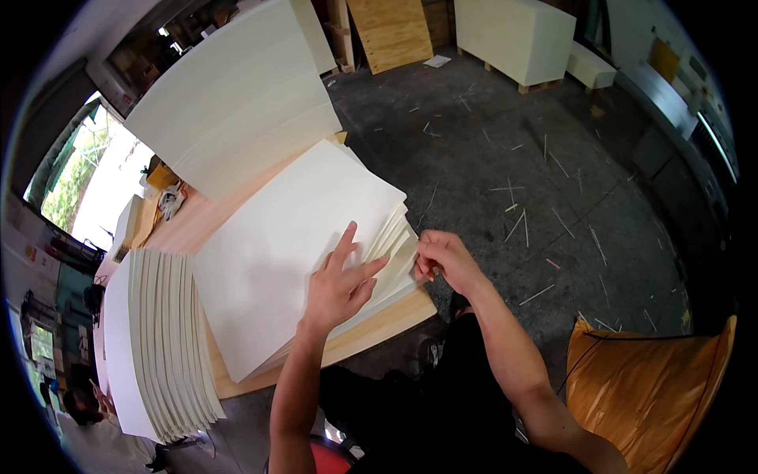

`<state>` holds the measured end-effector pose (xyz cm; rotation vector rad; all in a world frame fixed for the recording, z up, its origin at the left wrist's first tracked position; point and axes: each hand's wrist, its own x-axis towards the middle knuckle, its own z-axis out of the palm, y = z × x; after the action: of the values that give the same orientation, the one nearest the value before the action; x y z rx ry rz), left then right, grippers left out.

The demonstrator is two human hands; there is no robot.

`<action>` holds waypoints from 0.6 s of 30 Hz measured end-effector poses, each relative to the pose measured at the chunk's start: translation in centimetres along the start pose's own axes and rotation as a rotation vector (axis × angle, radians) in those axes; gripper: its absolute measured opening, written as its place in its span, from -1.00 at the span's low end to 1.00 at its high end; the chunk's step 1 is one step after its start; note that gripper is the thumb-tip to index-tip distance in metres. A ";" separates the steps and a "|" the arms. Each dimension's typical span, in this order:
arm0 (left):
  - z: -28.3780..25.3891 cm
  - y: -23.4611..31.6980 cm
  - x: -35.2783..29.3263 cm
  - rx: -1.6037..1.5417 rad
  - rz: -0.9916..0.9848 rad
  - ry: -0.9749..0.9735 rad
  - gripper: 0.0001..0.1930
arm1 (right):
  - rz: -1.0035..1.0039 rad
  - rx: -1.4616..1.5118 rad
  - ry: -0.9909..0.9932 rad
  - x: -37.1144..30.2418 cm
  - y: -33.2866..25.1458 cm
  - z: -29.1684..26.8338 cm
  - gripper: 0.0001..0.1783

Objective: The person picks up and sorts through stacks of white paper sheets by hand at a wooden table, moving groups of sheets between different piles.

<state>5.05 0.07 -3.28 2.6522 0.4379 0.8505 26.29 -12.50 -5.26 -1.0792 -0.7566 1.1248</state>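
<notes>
We have the white sheets (272, 229) in a loose pile on the tabletop (407, 310), fanned at their right-hand corner. Our left hand (341, 283) is spread over them; our right hand (444, 257) curls at the fanned edge, and we cannot tell whether it pinches a sheet. An uneven pull could crease that corner or skew the pile. The curved stack (170, 347) crowds us on the left, the tall white stack (245, 99) blocks the far side, and strips litter the floor (489, 150).
</notes>
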 end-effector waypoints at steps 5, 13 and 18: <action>0.1 0.2 0.0 0.143 0.077 -0.061 -0.46 | 0.026 -0.142 0.106 0.7 0.6 0.9 -0.61; -0.3 0.5 0.3 0.103 0.067 -0.044 -0.50 | 0.085 0.248 0.043 0.9 -0.2 1.6 -0.63; -0.1 -0.3 0.1 0.046 0.062 -0.026 -0.47 | 0.086 0.243 0.042 0.9 0.0 1.6 -0.63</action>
<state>5.04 0.38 -3.26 2.7281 0.3753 0.8330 25.14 -11.20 -4.77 -0.9332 -0.5292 1.2289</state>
